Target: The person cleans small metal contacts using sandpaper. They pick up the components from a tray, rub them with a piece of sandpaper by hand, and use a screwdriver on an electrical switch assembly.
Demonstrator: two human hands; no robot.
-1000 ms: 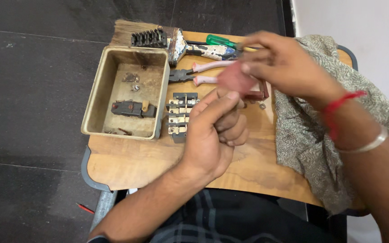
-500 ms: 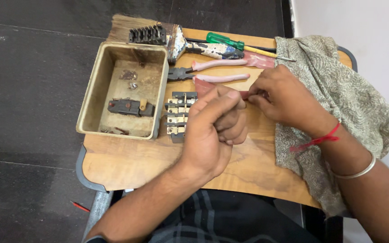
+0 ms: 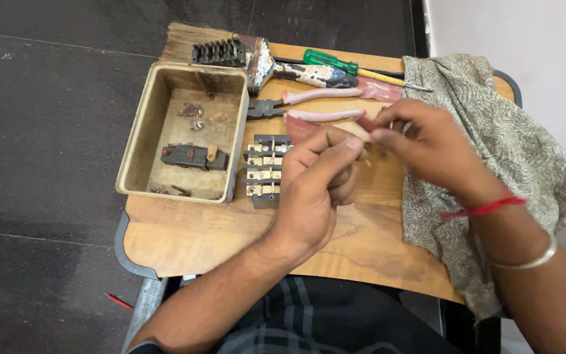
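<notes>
Over the bench (image 3: 217, 236) middle, left hand (image 3: 319, 177) curls nearly closed around a small pale part (image 3: 360, 131), and right hand (image 3: 420, 141) pinches its far end. Switch block (image 3: 264, 169) lies just left, beside the tray (image 3: 135, 141).

Bare forearms; right wrist wears red thread (image 3: 486, 208), silver bangle (image 3: 525, 261).

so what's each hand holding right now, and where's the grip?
Both pinch one small pale piece at fingertips: left hand from below, right hand at its upper end. What it is cannot be told.
</notes>
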